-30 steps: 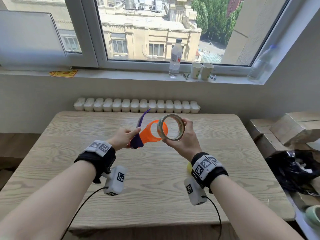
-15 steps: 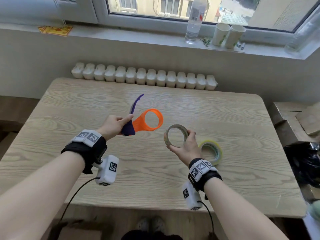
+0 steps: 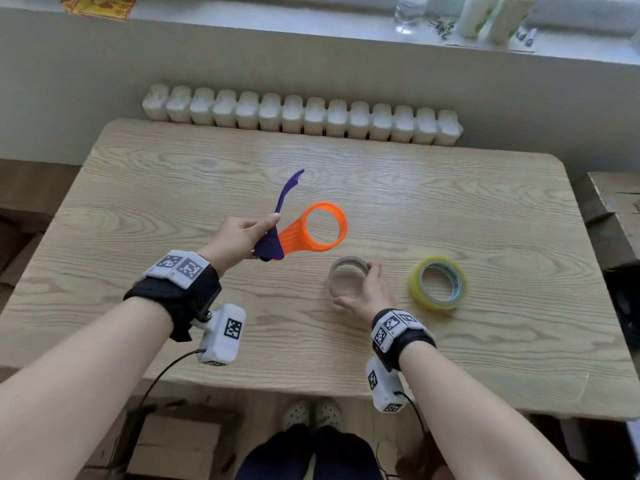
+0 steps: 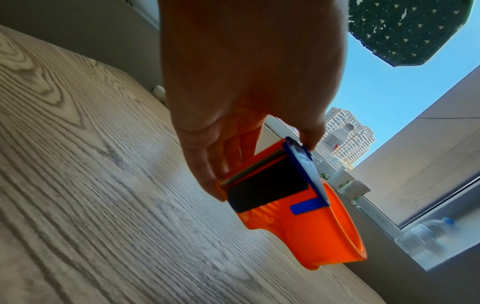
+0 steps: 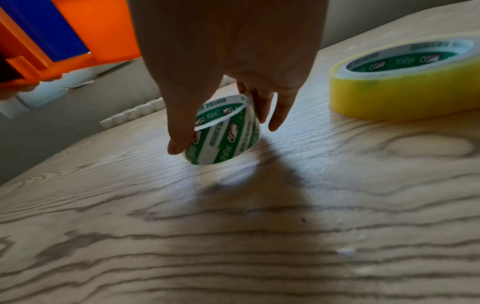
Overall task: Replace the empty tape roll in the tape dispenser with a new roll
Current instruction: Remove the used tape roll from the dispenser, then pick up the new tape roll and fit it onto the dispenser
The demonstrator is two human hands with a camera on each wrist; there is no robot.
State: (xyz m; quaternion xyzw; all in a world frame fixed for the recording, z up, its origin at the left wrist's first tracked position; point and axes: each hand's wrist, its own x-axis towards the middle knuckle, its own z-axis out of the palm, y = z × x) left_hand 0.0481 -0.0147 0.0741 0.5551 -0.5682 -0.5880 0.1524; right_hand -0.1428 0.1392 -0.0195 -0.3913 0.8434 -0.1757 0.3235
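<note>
My left hand (image 3: pixel 258 233) grips the purple handle end of the orange tape dispenser (image 3: pixel 297 235) and holds it above the middle of the wooden table (image 3: pixel 485 209). The dispenser's round orange hub (image 4: pixel 324 230) has no roll on it, and its purple arm points up. My right hand (image 3: pixel 362 285) holds the empty tape core (image 3: pixel 348 260) between thumb and fingers, low on the table and just below the dispenser. The core (image 5: pixel 228 133), printed green and white, sits tilted with its lower edge on the wood. A full yellow tape roll (image 3: pixel 419 292) lies flat to the right of that hand.
A row of white radiator-like segments (image 3: pixel 301 114) runs along the table's far edge. Above it, the window sill holds a bottle (image 3: pixel 410 12) and paper cups (image 3: pixel 478 15). Cardboard boxes (image 3: pixel 613 209) stand at the right. The table's near edge is close to my wrists.
My right hand has drawn the empty core away from the dispenser and lowered it to the table. The view has tilted down and the yellow roll has come into sight. The left hand still holds the dispenser.
</note>
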